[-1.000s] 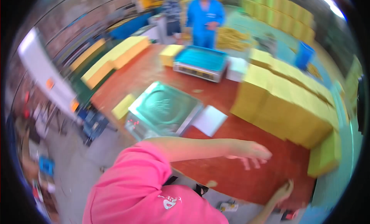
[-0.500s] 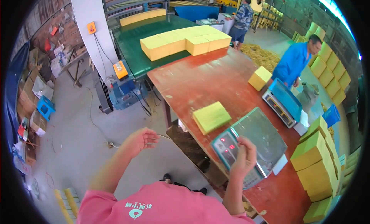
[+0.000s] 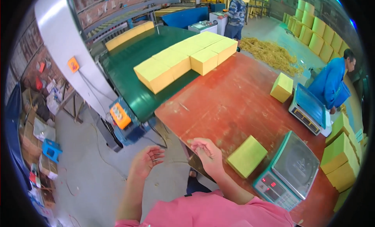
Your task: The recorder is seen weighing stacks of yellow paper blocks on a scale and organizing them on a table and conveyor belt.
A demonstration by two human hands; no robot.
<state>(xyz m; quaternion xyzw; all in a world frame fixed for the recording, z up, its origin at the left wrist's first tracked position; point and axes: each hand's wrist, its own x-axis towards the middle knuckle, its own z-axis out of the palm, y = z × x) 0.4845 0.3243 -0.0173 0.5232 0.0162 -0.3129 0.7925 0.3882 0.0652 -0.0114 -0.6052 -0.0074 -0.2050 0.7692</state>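
While both hands hover empty, left hand off bench, right hand at its edge, fingers loosely curled; block beside scale; next likely: reach right, grip block.

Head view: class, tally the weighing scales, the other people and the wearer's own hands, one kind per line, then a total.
Scales: 2, the near scale and the far scale
Other people: 2, the person in blue and the person in camouflage
Hands: 2, the left hand and the right hand
Total: 6
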